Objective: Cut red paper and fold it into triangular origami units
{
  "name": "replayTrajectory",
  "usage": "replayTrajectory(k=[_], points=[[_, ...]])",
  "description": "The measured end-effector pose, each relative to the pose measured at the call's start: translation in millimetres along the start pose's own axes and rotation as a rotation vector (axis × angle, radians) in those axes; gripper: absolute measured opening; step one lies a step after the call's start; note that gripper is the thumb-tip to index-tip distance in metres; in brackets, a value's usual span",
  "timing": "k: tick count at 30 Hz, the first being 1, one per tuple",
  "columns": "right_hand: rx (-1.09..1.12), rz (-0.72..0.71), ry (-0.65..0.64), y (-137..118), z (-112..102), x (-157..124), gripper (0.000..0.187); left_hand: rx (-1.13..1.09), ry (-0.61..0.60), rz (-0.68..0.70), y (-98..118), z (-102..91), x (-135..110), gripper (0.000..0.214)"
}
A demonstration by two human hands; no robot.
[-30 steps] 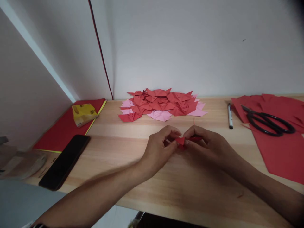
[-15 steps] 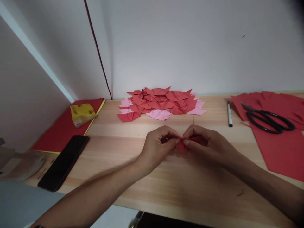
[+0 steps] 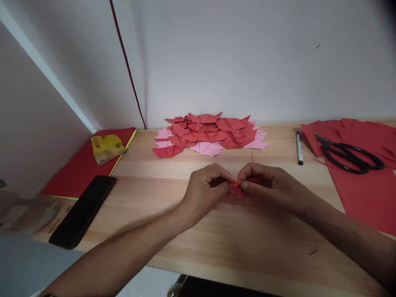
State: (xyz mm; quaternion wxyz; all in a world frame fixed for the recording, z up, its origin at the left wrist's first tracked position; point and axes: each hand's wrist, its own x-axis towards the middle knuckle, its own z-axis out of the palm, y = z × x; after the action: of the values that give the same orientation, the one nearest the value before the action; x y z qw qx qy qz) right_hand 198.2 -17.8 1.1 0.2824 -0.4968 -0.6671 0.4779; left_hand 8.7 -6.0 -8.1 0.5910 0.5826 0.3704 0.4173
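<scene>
Left hand (image 3: 204, 192) has slid its thumb down slightly vs prev. frame. Both it & R hand (image 3: 272, 185) pinch small folded red paper piece (image 3: 238, 191), fingertips nearly closed; piece is btwn hands, over pale wood tabletop (image 3: 173, 255), in front of red & pink folded-paper pile (image 3: 210, 137).

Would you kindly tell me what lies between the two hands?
The head view shows folded red paper between the left hand and the right hand, touching both.

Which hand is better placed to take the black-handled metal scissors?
Probably the right hand: the black-handled metal scissors lie on its side, farther from the left hand. Both hands hold the small folded red paper.
</scene>
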Motion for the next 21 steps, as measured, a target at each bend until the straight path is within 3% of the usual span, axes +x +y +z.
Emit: replayTrajectory(k=[5, 15, 21], points=[[0.017, -0.042, 0.015, -0.8, 1.0, 0.0, 0.026, 0.056, 0.008, 0.060, -1.6, -0.8, -0.8, 0.014], [0.045, 0.030, 0.013, -0.7, 2.5, -0.6, 0.022, 0.266, -0.010, 0.120, -0.2, -3.2, -2.2, 0.022], [0.030, 0.033, 0.026, -2.0, 2.0, -1.4, 0.025, 0.087, -0.034, 0.021, -1.3, -1.3, -0.6, 0.014]])
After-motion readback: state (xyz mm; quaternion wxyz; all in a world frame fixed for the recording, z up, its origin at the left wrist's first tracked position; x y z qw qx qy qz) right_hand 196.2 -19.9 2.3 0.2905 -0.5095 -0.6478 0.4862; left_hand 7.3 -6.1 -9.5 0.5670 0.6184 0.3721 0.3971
